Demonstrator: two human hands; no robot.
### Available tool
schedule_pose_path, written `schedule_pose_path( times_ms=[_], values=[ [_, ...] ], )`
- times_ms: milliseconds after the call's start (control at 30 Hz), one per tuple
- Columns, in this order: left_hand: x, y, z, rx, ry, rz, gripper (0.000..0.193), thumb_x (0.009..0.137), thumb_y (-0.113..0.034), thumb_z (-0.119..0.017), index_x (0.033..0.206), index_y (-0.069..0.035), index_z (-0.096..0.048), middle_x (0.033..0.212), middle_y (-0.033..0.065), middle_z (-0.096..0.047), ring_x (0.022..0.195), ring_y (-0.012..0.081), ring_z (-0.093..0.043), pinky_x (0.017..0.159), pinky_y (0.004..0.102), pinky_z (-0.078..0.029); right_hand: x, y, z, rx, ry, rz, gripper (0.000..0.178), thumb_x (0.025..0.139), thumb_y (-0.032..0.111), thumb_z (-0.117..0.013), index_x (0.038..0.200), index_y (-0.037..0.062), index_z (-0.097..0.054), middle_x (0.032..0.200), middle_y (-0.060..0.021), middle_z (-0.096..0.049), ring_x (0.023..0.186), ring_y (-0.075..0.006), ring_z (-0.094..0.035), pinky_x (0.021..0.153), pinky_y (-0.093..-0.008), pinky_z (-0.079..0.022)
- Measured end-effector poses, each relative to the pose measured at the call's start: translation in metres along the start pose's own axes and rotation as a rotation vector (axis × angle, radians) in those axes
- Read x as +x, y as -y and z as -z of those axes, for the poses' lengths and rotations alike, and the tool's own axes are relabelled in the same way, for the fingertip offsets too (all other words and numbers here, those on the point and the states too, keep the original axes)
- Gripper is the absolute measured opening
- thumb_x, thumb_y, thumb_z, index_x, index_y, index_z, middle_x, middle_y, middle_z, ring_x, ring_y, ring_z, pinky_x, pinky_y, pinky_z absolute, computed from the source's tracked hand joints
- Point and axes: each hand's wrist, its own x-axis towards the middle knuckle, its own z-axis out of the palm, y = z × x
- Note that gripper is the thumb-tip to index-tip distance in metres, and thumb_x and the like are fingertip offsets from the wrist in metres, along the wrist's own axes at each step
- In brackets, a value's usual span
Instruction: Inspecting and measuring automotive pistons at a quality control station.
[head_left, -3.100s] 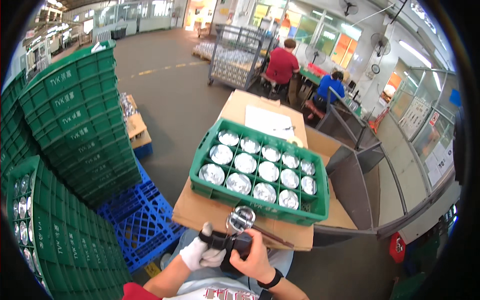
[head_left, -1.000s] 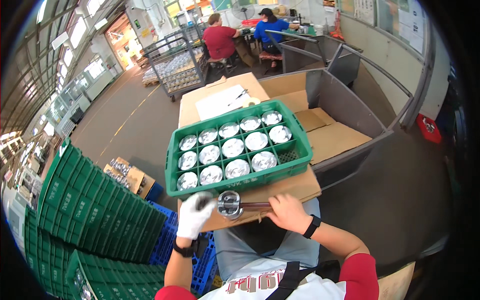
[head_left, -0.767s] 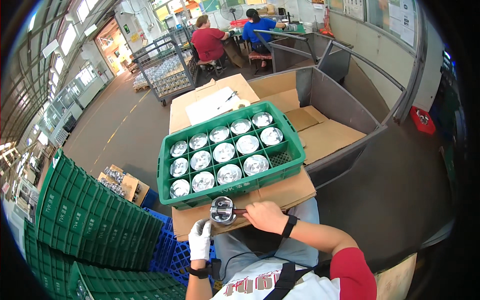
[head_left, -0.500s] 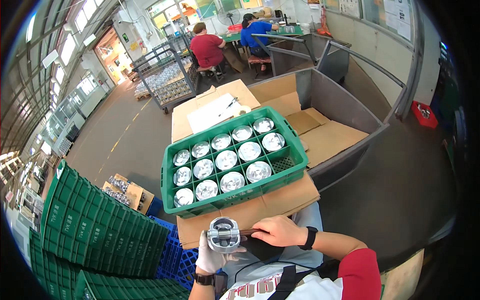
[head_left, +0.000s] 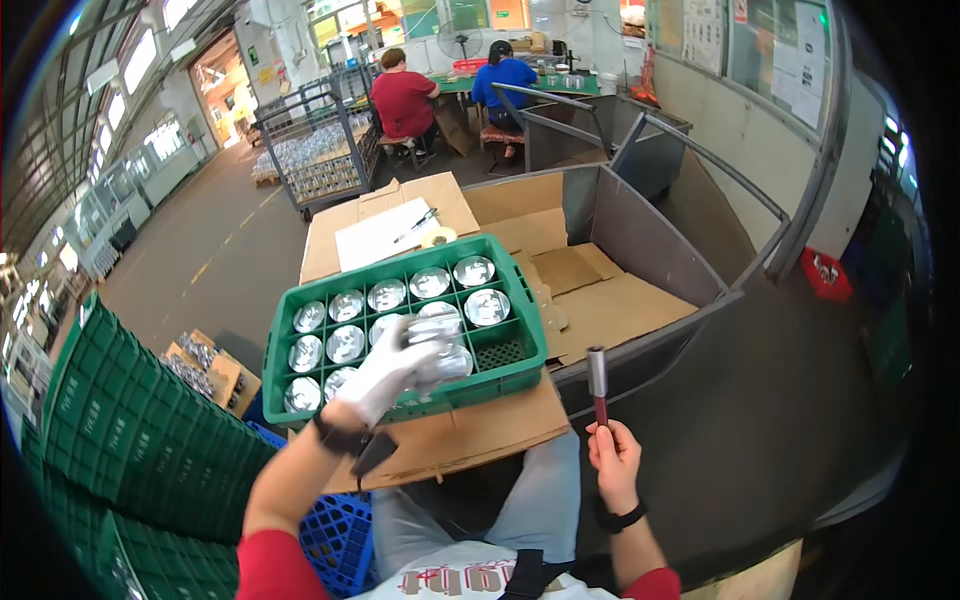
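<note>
A green divided crate (head_left: 283, 385) holds shiny metal pistons, one in each of most compartments; the front right compartment (head_left: 500, 355) shows its bare mesh floor. My left hand (head_left: 385, 372), in a white glove, reaches over the front of the crate, blurred by motion. Its fingers close on a piston (head_left: 436, 325), also smeared, above other pistons. Off to the right of the crate, my bare right hand (head_left: 614, 455) grips a dark red rod (head_left: 601, 410) upright. A hollow metal pin (head_left: 597, 370) sits on the rod's top end.
Cardboard (head_left: 490, 428) lies under the crate. Behind it are a white paper (head_left: 385, 235), a pen and a tape roll (head_left: 438, 237). A grey metal cart (head_left: 660, 225) lined with cardboard stands to the right. Green crates (head_left: 150, 430) are stacked at left. Two people sit at the far bench.
My left hand has moved from near my lap up over the crate with the piston. My right hand has drawn the rod away to the right and raised it, the metal pin on its end.
</note>
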Motion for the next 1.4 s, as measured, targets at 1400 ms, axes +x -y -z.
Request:
schedule_pose_path(
  times_ms=[1400],
  values=[
    [0.176,-0.016,0.000,0.637,0.064,-0.062,0.054,0.082,-0.020,-0.071,0.122,0.010,-0.048,0.096,0.0128,-0.066,0.078,0.0149,-0.067,0.066,0.0247,-0.055,-0.006,0.063,0.046,-0.290,-0.155,0.157,0.017,0.095,0.012,-0.065,0.105,-0.0015,-0.067,0.079,-0.0022,-0.065,0.069,-0.0073,-0.057,0.062,-0.0225,-0.046]
  ],
)
